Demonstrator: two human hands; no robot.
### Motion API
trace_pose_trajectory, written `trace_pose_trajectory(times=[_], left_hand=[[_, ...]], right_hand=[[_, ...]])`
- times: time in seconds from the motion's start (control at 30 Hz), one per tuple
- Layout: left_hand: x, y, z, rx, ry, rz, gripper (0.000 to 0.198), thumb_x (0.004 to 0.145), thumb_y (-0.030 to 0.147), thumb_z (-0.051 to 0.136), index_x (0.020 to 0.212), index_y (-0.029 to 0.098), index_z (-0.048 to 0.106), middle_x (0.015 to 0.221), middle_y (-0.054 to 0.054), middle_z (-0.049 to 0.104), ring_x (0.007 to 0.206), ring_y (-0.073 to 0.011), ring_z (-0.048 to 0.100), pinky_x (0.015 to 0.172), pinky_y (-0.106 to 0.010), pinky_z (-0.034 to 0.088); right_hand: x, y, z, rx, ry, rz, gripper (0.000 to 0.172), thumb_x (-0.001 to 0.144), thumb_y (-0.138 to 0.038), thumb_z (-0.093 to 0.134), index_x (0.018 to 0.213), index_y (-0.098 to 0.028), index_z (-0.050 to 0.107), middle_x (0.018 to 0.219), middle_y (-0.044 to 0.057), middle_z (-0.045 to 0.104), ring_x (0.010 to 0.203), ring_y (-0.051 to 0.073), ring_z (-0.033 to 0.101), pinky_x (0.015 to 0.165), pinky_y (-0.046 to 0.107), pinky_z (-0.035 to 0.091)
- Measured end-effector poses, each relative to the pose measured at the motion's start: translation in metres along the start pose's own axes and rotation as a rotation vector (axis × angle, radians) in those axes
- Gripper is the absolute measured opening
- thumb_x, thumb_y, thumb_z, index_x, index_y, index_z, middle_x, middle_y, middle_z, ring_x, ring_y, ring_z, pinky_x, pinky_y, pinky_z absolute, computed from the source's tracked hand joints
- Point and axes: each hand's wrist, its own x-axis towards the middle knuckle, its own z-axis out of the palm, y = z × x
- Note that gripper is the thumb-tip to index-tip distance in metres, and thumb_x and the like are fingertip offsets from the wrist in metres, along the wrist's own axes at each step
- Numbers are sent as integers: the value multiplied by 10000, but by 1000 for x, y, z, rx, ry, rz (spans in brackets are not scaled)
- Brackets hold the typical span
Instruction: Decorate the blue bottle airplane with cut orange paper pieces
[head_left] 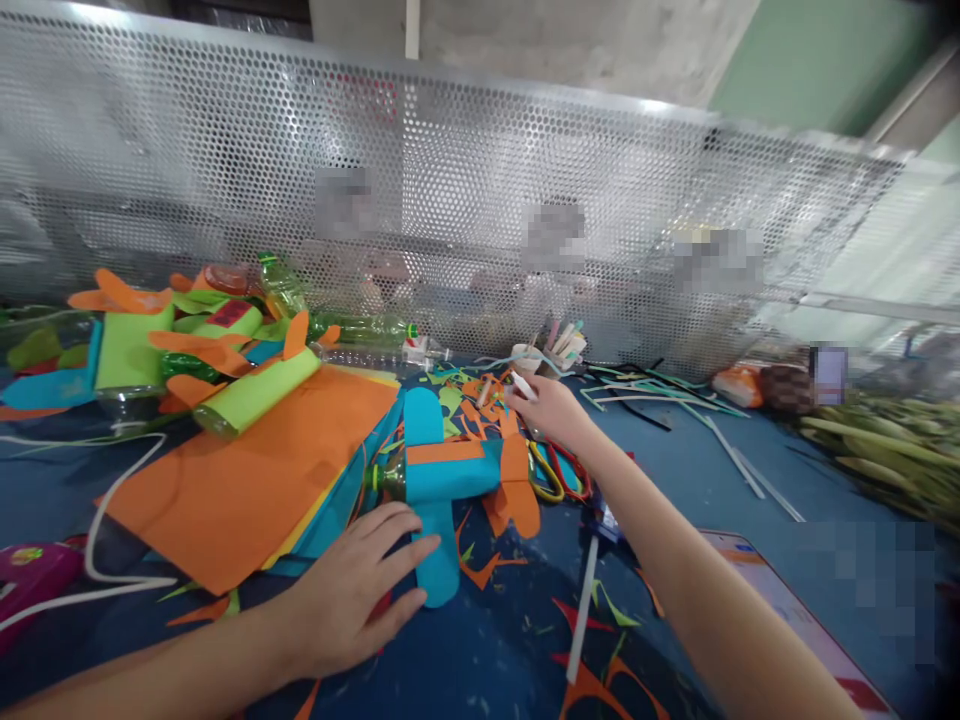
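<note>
A bottle wrapped in blue paper (454,478) lies on its side, with blue wings, an orange strip and orange tail pieces; its green cap points left. My left hand (367,590) is beside the bottle, fingers apart, the fingertips at the lower blue wing (437,565). My right hand (551,408) reaches over the paper scraps (472,400) and pinches a small white pen-like object (523,386). Below that hand lie scissors with yellow and red handles (547,475).
Paper-covered bottles (259,395) and orange sheets (247,490) fill the left. A pink glue gun (37,575) with a white cord is at the far left. Cups of pens (562,350) stand by the perforated metal screen (450,190). Glue sticks, straps and a tablet (795,630) are right.
</note>
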Motion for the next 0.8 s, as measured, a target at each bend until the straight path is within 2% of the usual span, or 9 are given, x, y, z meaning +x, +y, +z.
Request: trace_pose_trajectory(times=[0.07, 0.1, 0.13, 0.2, 0.3, 0.43, 0.57, 0.7, 0.8], left_hand=[[4, 1, -2, -133, 83, -50, 354, 887, 223, 458, 1241, 231, 460, 1168, -79, 554, 1144, -230, 472, 988, -409, 410], [7, 2, -2, -223, 128, -108, 319, 889, 214, 455, 1207, 229, 466, 1131, -73, 566, 1106, -213, 498, 968, -382, 426], [10, 3, -3, -329, 171, -185, 283, 893, 215, 453, 1175, 226, 466, 1102, -68, 574, 1067, -197, 524, 941, -356, 446], [15, 4, -2, -583, 230, -345, 235, 900, 251, 464, 1133, 223, 450, 1070, -62, 580, 1003, -171, 563, 890, -317, 477], [19, 2, 2, -924, 276, -474, 236, 889, 306, 501, 1100, 223, 433, 1046, -52, 585, 978, -154, 584, 859, -290, 492], [19, -2, 9, -1134, 249, -541, 228, 842, 330, 574, 1003, 200, 476, 953, -33, 596, 920, -149, 596, 798, -274, 503], [20, -5, 11, -1167, 198, -565, 250, 784, 311, 638, 954, 178, 512, 902, -24, 606, 869, -150, 595, 788, -286, 491], [20, -7, 9, -1010, 176, -601, 200, 795, 315, 613, 913, 154, 597, 895, -43, 614, 862, -163, 581, 793, -298, 472], [20, -7, 8, -898, 194, -589, 211, 806, 318, 597, 945, 163, 636, 953, -55, 613, 912, -175, 573, 827, -305, 460]], right_hand=[[-22, -22, -9, 134, -48, -107, 244, 856, -378, 477, 909, -186, 618, 817, 12, 644, 732, 143, 579, 629, 217, 405], [-34, -33, -9, 340, -112, -207, 237, 843, -380, 507, 904, -178, 614, 822, 11, 638, 739, 140, 570, 640, 218, 412], [-47, -44, -7, 512, -184, -269, 227, 817, -385, 551, 869, -173, 614, 804, 4, 629, 725, 132, 559, 642, 217, 416], [-69, -60, 2, 664, -326, -302, 207, 784, -364, 603, 827, -164, 631, 746, -7, 610, 659, 112, 521, 599, 213, 399], [-87, -73, 23, 666, -415, -293, 138, 760, -293, 628, 796, -163, 656, 643, -36, 544, 554, 81, 428, 514, 204, 333], [-92, -75, 37, 510, -423, -308, 99, 760, -258, 614, 736, -163, 603, 593, -52, 469, 528, 78, 386, 475, 206, 281], [-99, -76, 26, 269, -448, -337, 120, 835, -283, 518, 792, -171, 510, 661, -18, 505, 561, 109, 445, 497, 228, 316], [-104, -73, 7, 202, -532, -379, 237, 948, -323, 314, 923, -183, 504, 801, 39, 577, 710, 161, 548, 617, 275, 399], [-101, -67, -2, 168, -567, -397, 303, 966, -328, 282, 887, -207, 548, 771, 19, 588, 705, 161, 556, 639, 283, 401]])
